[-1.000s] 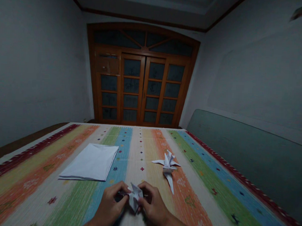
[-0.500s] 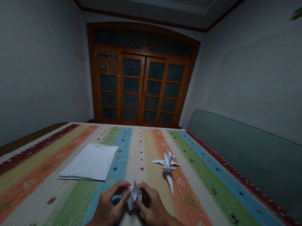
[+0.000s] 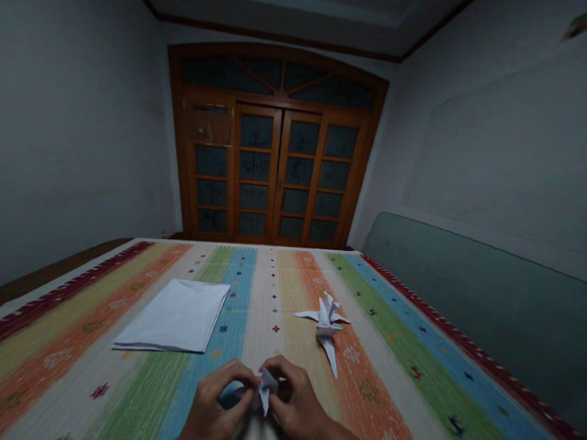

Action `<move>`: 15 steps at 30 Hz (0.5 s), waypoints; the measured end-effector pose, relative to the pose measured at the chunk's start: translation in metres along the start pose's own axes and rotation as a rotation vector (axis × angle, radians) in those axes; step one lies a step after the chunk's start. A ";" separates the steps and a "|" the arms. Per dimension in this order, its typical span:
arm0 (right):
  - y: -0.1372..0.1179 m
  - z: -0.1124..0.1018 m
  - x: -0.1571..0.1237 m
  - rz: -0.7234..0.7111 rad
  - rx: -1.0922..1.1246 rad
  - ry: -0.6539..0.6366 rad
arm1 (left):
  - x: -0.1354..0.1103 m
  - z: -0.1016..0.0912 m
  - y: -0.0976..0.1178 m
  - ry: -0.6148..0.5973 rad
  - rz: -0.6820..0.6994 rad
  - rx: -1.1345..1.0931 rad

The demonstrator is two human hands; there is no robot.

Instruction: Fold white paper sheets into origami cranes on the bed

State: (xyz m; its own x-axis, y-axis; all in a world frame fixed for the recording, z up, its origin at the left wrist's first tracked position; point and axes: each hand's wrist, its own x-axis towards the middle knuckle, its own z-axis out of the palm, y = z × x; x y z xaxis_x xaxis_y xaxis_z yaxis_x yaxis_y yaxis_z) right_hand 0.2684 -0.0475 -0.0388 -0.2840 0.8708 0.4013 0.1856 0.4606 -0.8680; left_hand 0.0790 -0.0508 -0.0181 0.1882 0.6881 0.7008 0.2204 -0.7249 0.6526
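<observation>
While the left hand point(image 3: 215, 405) and right hand point(image 3: 298, 402) closed around it from either side, a small folded white paper figure point(image 3: 265, 389) sat gripped between their fingers, low over a striped woven cloth point(image 3: 388, 380). Its folds and a pointed tip were done, though it showed no spread wings. Just ahead and to the right lay 1 fuller origami bird point(image 3: 325, 322), its wings out and its long tail angled across the cloth. Farther left, a pile of white paper point(image 3: 175, 315) lay flat and unshaped.
</observation>
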 end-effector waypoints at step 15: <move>-0.006 0.001 0.007 0.081 0.189 0.109 | 0.000 0.016 -0.021 -0.134 -0.589 -0.397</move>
State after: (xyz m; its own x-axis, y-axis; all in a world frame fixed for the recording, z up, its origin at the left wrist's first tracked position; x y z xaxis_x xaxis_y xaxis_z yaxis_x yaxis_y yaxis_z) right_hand 0.2644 -0.0439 -0.0311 -0.1707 0.9216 0.3485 0.0209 0.3570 -0.9339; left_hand 0.0900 -0.0352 -0.0363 0.2664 0.9478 0.1755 -0.0381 -0.1716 0.9844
